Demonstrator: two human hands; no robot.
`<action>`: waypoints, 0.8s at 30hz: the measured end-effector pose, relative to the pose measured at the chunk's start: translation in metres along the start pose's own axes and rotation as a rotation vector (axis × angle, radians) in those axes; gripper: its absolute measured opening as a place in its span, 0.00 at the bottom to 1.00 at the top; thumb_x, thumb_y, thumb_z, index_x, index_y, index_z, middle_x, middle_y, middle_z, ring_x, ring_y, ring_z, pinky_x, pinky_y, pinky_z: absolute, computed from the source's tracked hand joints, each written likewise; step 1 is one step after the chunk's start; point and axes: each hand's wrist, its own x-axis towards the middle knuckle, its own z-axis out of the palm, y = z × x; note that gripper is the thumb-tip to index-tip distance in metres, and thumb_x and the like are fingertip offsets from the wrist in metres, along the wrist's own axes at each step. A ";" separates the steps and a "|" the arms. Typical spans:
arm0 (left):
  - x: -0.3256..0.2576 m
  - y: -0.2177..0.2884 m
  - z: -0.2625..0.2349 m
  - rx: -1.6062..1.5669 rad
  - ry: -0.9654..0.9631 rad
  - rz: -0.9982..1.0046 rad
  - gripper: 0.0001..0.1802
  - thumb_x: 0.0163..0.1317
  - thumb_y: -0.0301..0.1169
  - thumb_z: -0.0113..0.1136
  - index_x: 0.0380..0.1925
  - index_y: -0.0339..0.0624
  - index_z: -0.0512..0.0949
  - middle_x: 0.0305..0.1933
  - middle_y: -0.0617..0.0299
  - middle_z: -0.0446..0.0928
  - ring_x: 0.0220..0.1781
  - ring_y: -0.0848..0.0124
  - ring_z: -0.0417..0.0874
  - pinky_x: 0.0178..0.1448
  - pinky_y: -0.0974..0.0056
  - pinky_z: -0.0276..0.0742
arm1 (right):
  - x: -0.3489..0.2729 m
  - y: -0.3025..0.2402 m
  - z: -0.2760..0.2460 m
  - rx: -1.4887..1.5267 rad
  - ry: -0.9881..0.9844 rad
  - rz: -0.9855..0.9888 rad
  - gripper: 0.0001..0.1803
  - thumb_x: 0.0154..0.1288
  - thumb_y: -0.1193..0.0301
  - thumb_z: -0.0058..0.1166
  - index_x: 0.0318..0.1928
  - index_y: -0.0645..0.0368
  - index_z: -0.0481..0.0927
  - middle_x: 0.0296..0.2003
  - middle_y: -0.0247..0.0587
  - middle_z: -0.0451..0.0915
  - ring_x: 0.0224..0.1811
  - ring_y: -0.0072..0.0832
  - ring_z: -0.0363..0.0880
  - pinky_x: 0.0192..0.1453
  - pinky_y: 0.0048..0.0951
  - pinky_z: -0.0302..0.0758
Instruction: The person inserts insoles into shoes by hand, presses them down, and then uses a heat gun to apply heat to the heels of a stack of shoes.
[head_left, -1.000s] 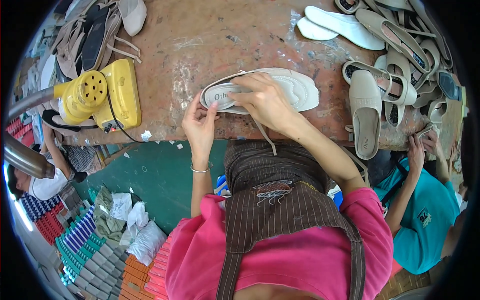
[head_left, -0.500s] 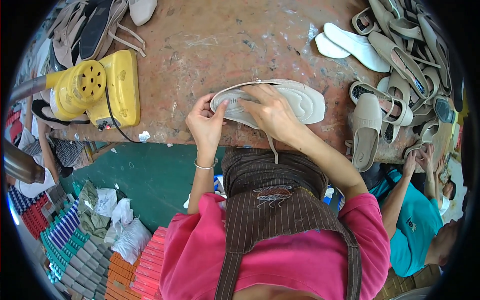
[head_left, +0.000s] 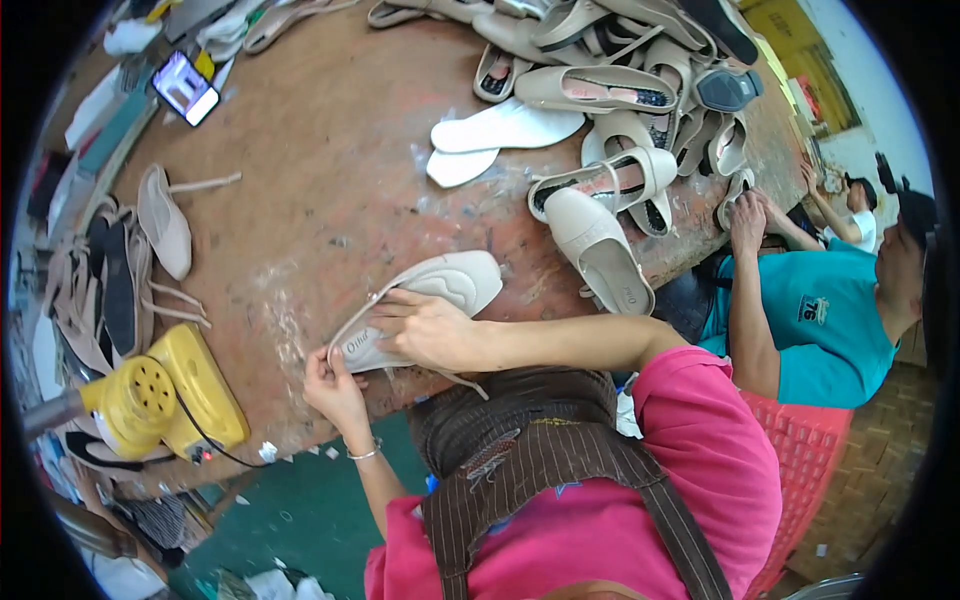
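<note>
A pale beige sandal sole (head_left: pixel 455 282) with a thin strap lies flat on the worn brown worktable (head_left: pixel 330 190), near its front edge. My right hand (head_left: pixel 425 328) presses down on the middle of the sole and pinches the strap. At the heel end, my left hand (head_left: pixel 335 385) grips the edge of the sole from below. A loose strap end hangs over the table edge beneath my right hand.
A yellow heat blower (head_left: pixel 160 395) sits at the left front edge. Several beige sandals (head_left: pixel 600 235) and white insoles (head_left: pixel 505 128) pile at the back right. More sandals (head_left: pixel 160 220) lie left, a phone (head_left: pixel 185 88) far back. A person in a teal shirt (head_left: pixel 820 315) works at right.
The view has swung, so the table now appears rotated with the sole lower and left. Both hands stay on the sole; the left has slid to the heel end.
</note>
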 end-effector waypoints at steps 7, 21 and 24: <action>-0.028 0.016 0.005 0.018 -0.157 0.004 0.08 0.70 0.25 0.52 0.31 0.35 0.70 0.16 0.62 0.73 0.11 0.76 0.74 0.13 0.71 0.69 | -0.004 0.023 -0.026 0.035 0.037 0.300 0.22 0.48 0.70 0.60 0.47 0.59 0.84 0.50 0.48 0.82 0.63 0.38 0.74 0.76 0.51 0.54; -0.122 0.039 0.072 0.800 -0.441 0.776 0.33 0.52 0.36 0.65 0.59 0.34 0.73 0.58 0.40 0.71 0.66 0.41 0.65 0.73 0.34 0.51 | -0.072 -0.019 -0.043 0.369 0.180 0.326 0.28 0.49 0.80 0.57 0.55 0.67 0.74 0.61 0.57 0.72 0.68 0.52 0.67 0.65 0.45 0.74; -0.122 0.031 0.077 0.827 -0.501 0.728 0.34 0.52 0.34 0.65 0.60 0.32 0.70 0.60 0.39 0.69 0.67 0.41 0.64 0.72 0.36 0.54 | -0.071 -0.011 -0.006 0.221 0.429 0.320 0.26 0.55 0.78 0.51 0.58 0.66 0.73 0.59 0.55 0.73 0.67 0.49 0.69 0.64 0.43 0.74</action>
